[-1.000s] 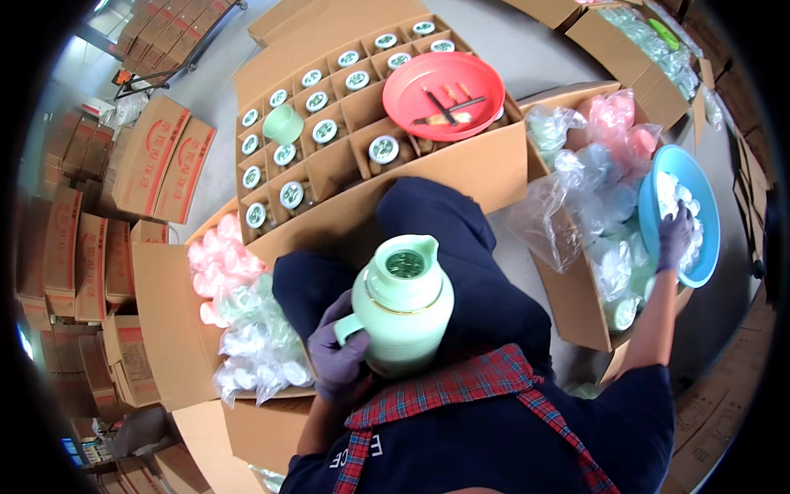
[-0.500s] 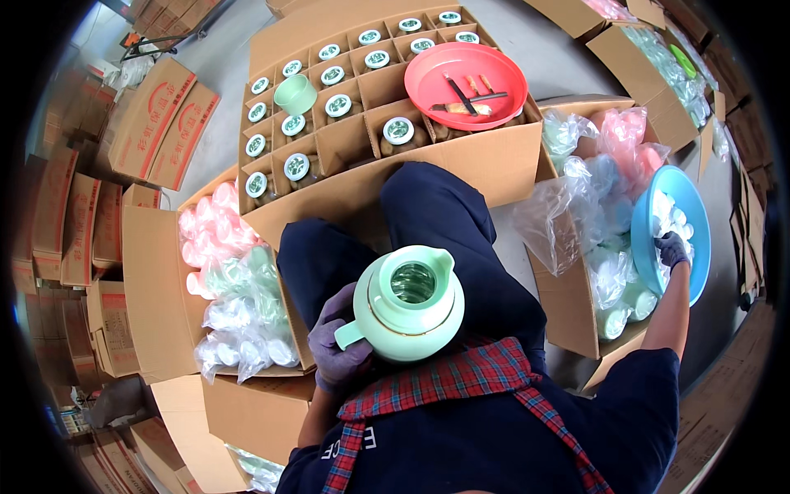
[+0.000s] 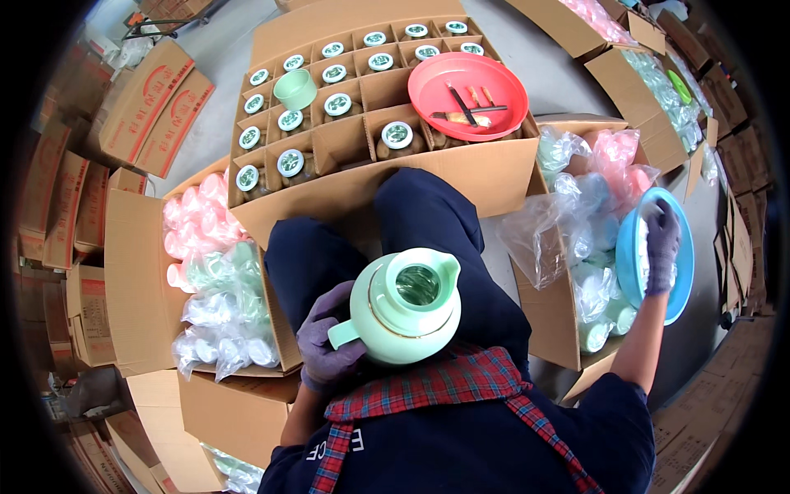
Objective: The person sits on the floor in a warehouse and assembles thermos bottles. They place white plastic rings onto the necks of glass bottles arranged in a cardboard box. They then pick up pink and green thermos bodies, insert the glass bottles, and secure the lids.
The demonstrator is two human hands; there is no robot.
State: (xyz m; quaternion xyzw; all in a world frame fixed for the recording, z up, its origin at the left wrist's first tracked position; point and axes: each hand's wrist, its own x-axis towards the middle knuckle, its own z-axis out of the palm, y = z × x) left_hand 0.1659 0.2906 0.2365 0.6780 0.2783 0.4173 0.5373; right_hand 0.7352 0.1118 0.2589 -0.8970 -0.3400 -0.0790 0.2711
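A mint-green vacuum jug [image 3: 395,325] rests upright against my lap, its spout toward the upper right and its open top showing a shiny liner. My gloved left hand [image 3: 329,342] is closed around the jug's handle side. Off to the right, my gloved right hand [image 3: 662,247] is down in a blue basin [image 3: 683,276] among small white parts [image 3: 643,247]. The fingertips of that hand are partly hidden, so what they grip cannot be made out.
Ahead stands a divided carton [image 3: 387,193] of glass liners [image 3: 397,135], with a green ring-shaped cup [image 3: 296,89] and a red basin [image 3: 428,90] of tools on top. Cartons of bagged pink, green and clear plastic parts [image 3: 210,272] flank me. Stacked boxes [image 3: 152,115] stand at the left.
My right hand has moved up and further over the white parts in the blue basin. The view has shifted slightly; my left hand keeps holding the jug.
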